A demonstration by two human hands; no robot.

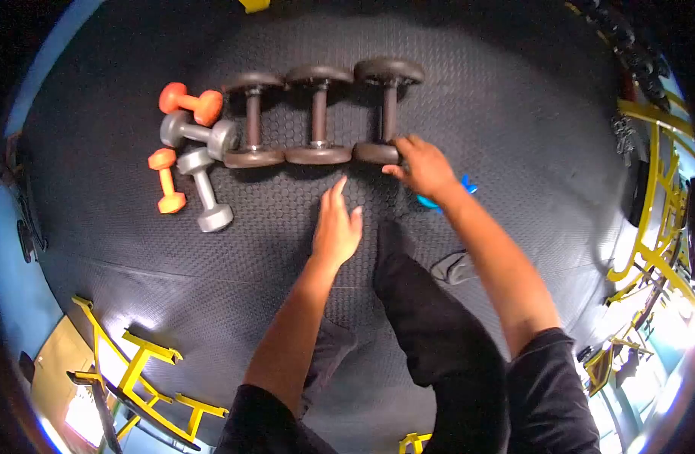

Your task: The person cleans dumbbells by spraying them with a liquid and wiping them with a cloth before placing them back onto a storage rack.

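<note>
Three dark brown dumbbells stand in a row on the black floor: a left dumbbell [253, 121], a middle dumbbell [319, 121] and a right dumbbell [390, 113]. My right hand [427, 170] is at the near end of the right one, its rounded weight between my thumb and fingers. Below the middle dumbbell, my left hand [337, 227] is open, fingers stretched forward, thumb apart, holding nothing. A blue object [427, 202] on the floor is partly hidden behind my right wrist.
Left of the row lie an orange-red dumbbell [190, 103], a grey dumbbell [198, 134], a small orange dumbbell [166, 181] and another grey dumbbell [204, 189]. Grey footwear [455, 268] lies beside my leg. Yellow frames [650, 197] stand at the right and lower left.
</note>
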